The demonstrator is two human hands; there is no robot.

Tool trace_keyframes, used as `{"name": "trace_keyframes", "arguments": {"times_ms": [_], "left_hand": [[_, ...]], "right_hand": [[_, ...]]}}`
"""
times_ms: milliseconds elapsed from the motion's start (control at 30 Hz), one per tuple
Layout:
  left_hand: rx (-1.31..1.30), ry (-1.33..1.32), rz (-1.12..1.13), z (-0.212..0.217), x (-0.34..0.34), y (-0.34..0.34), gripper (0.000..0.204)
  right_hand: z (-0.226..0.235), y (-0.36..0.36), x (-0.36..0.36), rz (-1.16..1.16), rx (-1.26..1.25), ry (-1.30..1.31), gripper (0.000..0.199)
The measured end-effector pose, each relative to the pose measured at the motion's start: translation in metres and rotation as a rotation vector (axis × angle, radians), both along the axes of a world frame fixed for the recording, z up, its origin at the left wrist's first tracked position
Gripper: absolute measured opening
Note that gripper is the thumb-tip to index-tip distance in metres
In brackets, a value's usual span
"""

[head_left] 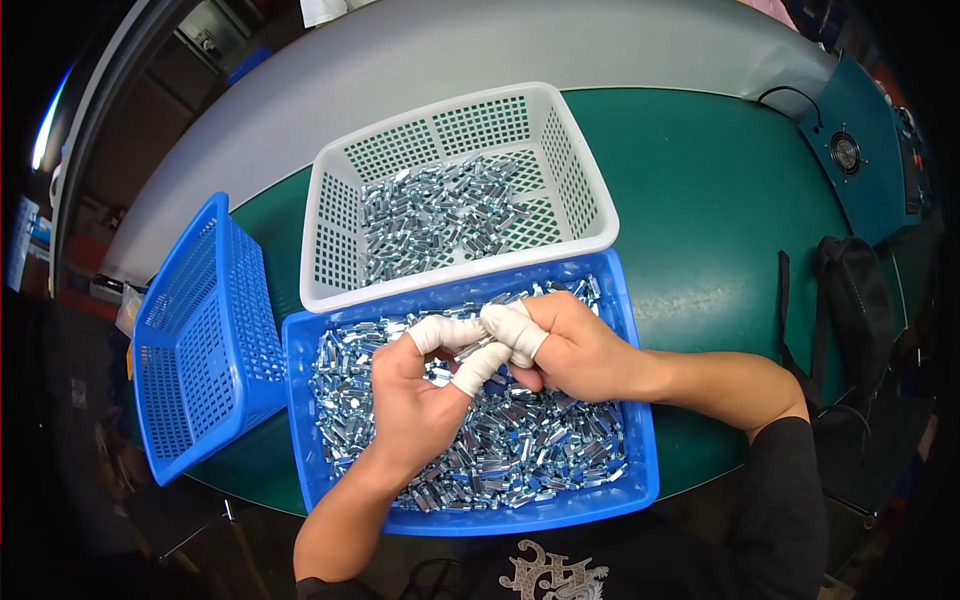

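Metal parts are filling the blue basket right under our hands in the head view. We are judging that we are sorting or fitting small pieces: our left hand and right hand are meeting above the heap, taped fingertips pinching together, though we cannot tell what they are gripping. Next we are likely needing a steady pinch and a short reach. Behind, a white basket is holding more parts; an empty blue basket is tilting on the green worktop.
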State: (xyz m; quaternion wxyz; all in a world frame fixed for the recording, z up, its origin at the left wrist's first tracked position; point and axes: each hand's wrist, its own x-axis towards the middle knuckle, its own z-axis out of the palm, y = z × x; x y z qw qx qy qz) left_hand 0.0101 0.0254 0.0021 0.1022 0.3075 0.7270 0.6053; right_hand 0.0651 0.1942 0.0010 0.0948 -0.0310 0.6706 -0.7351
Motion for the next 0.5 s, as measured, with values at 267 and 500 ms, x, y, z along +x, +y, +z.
{"name": "trace_keyframes", "arguments": {"times_ms": [267,500], "left_hand": [[-0.143,-0.073,-0.100,0.002,-0.008,-0.018,0.029],[-0.141,0.051,0.022,0.002,-0.003,-0.007,0.008]], "right_hand": [[-0.003,0.001,0.001,-0.081,-0.043,0.020,0.043],[-0.004,0.002,0.001,-0.071,0.120,0.057,0.044]]}}
